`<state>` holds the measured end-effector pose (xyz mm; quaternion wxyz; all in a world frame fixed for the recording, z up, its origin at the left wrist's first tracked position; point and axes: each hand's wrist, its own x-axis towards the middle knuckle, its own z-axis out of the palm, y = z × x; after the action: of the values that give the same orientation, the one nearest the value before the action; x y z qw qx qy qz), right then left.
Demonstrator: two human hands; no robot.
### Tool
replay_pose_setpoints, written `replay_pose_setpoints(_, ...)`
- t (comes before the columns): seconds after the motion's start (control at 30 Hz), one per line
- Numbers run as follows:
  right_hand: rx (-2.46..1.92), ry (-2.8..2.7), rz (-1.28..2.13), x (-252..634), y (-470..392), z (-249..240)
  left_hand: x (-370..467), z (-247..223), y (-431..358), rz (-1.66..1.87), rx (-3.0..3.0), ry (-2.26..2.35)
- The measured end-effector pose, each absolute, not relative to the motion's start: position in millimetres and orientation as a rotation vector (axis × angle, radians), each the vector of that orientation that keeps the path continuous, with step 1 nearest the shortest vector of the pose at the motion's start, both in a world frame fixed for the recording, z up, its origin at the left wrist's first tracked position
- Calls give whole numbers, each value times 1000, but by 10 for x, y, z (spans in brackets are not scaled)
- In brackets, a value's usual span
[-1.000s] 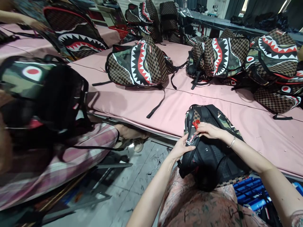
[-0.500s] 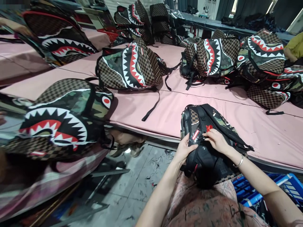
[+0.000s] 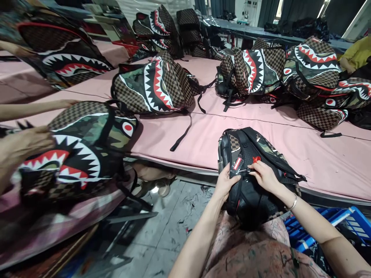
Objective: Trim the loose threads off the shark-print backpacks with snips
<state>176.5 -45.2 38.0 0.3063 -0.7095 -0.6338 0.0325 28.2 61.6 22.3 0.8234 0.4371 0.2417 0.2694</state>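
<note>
Backpack (image 3: 255,193) with a black padded back panel facing up spans lap (image 3: 252,258) and pink-covered table (image 3: 203,135) at twelve o'clock, checkered and camouflage patches showing along its sides. The left hand (image 3: 227,181) clamps its left edge beside a clear packet (image 3: 237,164) with a red-and-white label; the right hand (image 3: 265,175) pinches a small dark piece (image 3: 246,170) by a red tag (image 3: 256,159). The step seems to be fine fingerwork there, calling for a steady left hold. Blue crate (image 3: 355,212) sits at two o'clock; farther off, a shark-mouth backpack (image 3: 156,87) rests at eleven.
</note>
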Motion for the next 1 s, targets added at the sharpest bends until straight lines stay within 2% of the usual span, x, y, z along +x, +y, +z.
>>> replay_pose_setpoints(0.37, -1896, -1609, 81, 1695, -458, 331, 318, 253, 570, 581, 951, 515)
replay_pose_setpoints(0.6, -2107, -1632, -134, 1567, -514, 414, 389, 292, 520, 601, 971, 557)
replay_pose_setpoints(1.0, -2174, -1555, -530, 1460, -536, 327, 514, 329, 424, 636, 959, 600)
